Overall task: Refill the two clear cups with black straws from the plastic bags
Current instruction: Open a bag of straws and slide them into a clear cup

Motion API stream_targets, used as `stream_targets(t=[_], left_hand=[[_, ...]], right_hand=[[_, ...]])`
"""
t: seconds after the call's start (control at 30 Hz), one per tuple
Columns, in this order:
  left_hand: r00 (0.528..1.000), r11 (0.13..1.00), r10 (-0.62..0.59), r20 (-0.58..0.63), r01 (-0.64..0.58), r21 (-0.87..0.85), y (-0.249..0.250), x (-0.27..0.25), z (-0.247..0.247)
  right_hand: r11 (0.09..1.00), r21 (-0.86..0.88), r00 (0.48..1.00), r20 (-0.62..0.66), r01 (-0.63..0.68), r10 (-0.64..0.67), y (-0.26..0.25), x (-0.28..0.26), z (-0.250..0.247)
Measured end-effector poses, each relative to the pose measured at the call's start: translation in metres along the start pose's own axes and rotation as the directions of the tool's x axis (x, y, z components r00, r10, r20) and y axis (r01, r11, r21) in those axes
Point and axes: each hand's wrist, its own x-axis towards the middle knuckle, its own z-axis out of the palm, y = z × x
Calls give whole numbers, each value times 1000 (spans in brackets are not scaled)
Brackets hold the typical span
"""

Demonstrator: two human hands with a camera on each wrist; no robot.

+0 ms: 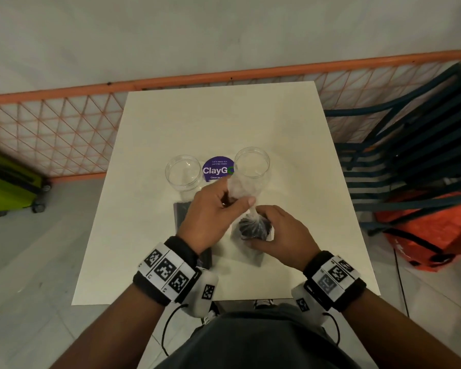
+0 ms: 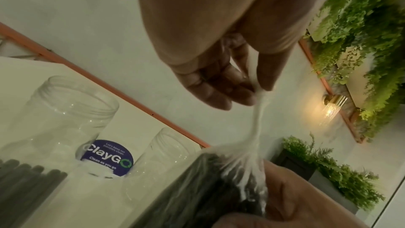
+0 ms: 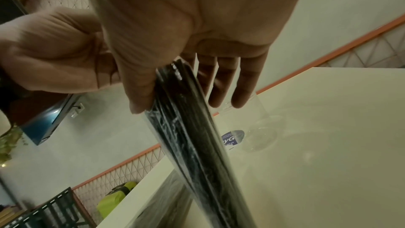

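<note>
Pale, smooth and square, the table [image 1: 155,123] stands against an orange wire-mesh fence [image 1: 51,129], with a lime-green wheeled case [image 1: 8,179] on the tiled floor at far left. On the table stand two clear, ribbed-neck plastic cups, both without straws: the left cup [image 1: 183,171] and the right cup [image 1: 252,162], with a round purple "ClayGo" sticker [image 1: 217,169] between them. Just nearer than the left cup lies a flat plastic bag of black straws [image 1: 183,211], partly under the left wrist. The left hand [image 1: 213,217] is raised above the table, thumb and fingers pinching the twisted, stretched neck of a second bag; in the left wrist view that neck is drawn into a thin white cord. The right hand [image 1: 280,233] wraps around the body of this held bag of straws [image 1: 254,227], fingers curled on its glossy crinkled film, keeping the bundle upright with its lower end on the table, just in front of the right cup. Stacked dark slatted chairs [image 1: 410,145] and an orange bag [image 1: 437,230] sit at far right.
</note>
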Motion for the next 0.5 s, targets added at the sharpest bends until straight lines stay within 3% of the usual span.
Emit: stream_targets(t=[0.13,0.23,0.27,0.4,0.5], left_hand=[[1000,999,23,20,-22,-30,15,-3,-10],[997,996,79,27,-78,-41,35,-7,-20],[995,995,92,30,-90,-47,41,-7,-22],[984,986,166,64,-164,-38,56,-3,-24],[981,983,183,63,-184,14,62,2,-25]], right_hand=[[981,193,998,-55,-28,39,3,-8,-15],[962,252,935,-307,-101,179,10,-8,-46],[959,260,921,-337,-108,195,11,-10,-54],[971,240,963,-267,26,41,-1,-22,-62],[953,291,958,-288,81,6,-9,-25,-59]])
